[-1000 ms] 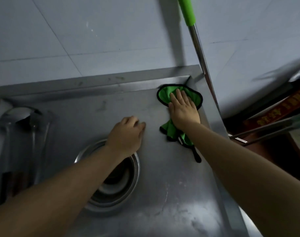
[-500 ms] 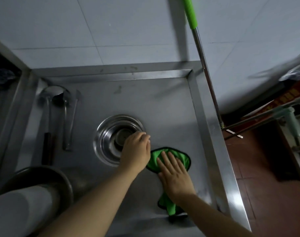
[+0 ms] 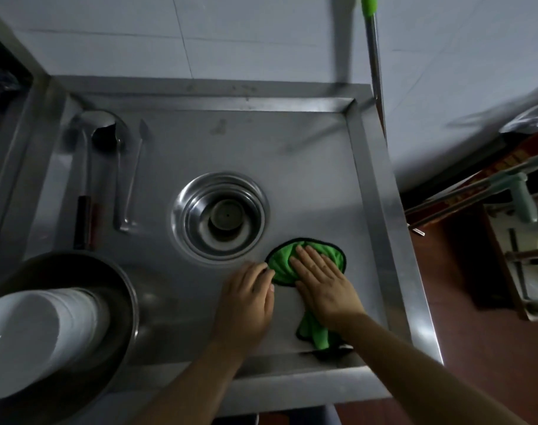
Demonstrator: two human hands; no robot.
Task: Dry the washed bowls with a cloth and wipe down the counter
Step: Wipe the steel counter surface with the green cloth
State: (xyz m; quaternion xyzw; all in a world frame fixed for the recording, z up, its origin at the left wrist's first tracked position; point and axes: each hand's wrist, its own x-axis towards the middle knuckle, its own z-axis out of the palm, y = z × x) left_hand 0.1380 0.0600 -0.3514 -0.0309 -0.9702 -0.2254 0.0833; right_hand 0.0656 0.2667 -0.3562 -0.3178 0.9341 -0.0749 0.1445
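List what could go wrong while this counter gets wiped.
The right hand presses the green cloth close to the stacked steel bowls; a wide stroke might knock them. The cloth's tail trails near the front edge and may catch. The ladles lie in the unwiped part.

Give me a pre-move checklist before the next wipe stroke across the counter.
1. Right hand flat on green cloth: ok.
2. Left hand off the cloth's path: not ok, its fingertips touch the cloth's edge.
3. Stacked steel bowls clear of the stroke: not ok, close beside the cloth.
4. Ladles out of reach: ok.
5. Counter dry: cannot tell.
6. White bowls inside the basin: ok.
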